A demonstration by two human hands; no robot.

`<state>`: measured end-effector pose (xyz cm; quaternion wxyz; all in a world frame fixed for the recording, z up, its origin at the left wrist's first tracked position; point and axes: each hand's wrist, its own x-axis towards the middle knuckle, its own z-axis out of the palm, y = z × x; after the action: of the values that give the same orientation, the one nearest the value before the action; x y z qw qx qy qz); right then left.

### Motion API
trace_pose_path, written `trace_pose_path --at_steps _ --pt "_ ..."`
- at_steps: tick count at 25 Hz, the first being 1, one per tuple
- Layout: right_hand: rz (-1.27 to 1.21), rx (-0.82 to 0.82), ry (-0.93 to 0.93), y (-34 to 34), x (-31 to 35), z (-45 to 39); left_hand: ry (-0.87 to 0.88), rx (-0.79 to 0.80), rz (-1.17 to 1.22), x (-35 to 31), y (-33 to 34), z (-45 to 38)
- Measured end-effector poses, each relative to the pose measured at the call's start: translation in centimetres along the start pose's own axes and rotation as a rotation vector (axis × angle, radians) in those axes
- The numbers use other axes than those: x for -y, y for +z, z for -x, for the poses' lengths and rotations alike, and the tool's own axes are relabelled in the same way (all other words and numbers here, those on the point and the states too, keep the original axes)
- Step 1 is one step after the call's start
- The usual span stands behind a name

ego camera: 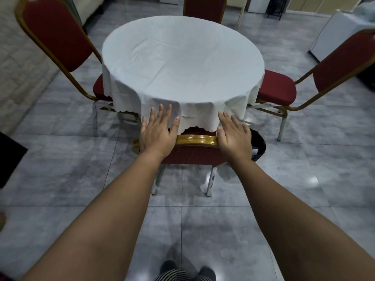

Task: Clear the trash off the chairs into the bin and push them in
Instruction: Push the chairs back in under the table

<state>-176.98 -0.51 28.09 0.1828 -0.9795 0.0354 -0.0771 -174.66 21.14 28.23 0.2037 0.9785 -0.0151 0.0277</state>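
A red chair with a gold frame [195,139] stands right in front of me, its seat tucked under the round table's white cloth [182,63]. My left hand [157,131] lies flat on the left end of the backrest's top rail, fingers spread. On the right end rests my right hand [233,134], also flat with fingers apart. Neither hand grips anything. A black bin [258,146] sits on the floor just right of this chair, partly hidden by my right hand. No trash shows on any seat.
Three more red chairs ring the table: one at the left [58,37], one at the right [278,88] with its seat partly out, one at the far side [205,7]. White cabinets [341,31] stand at the far right. Grey tile floor surrounds everything.
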Motion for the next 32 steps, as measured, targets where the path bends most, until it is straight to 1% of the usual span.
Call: trace_pose_path --at_steps 6,11,14,16,19,21,24,26,30,32 --pt "0.016 0.048 0.008 -0.5 0.5 -0.1 0.004 0.019 -0.019 0.2 -0.4 -0.3" --pt "0.003 0.109 0.075 -0.7 0.4 0.5 -0.002 0.111 -0.054 -0.2 -0.7 -0.1" --pt "-0.009 0.138 0.094 -0.9 0.2 0.9 -0.012 0.151 -0.016 -0.6 -1.0 0.3" --pt "-0.037 0.129 0.115 -1.1 -0.6 1.7 0.030 0.165 -0.010 -1.6 -1.2 1.0" --pt "-0.059 0.099 0.167 -1.6 -3.4 3.1 0.144 0.127 -0.063 -5.0 -0.9 1.7" --pt "-0.054 0.083 0.200 -2.0 -5.7 3.9 0.184 0.117 -0.124 -7.1 -0.6 1.5" --pt "-0.060 0.093 0.276 -3.1 -9.4 4.9 0.231 0.175 -0.275 -10.0 0.2 1.0" --pt "-0.048 0.106 0.319 -3.8 -11.8 5.2 0.258 0.216 -0.325 -12.4 0.9 0.6" --pt "-0.042 0.122 0.384 -5.8 -18.2 5.6 0.309 0.314 -0.290 -19.1 4.9 0.3" --pt "-0.055 0.120 0.423 -7.3 -22.7 6.4 0.362 0.355 -0.284 -23.5 7.9 -0.1"
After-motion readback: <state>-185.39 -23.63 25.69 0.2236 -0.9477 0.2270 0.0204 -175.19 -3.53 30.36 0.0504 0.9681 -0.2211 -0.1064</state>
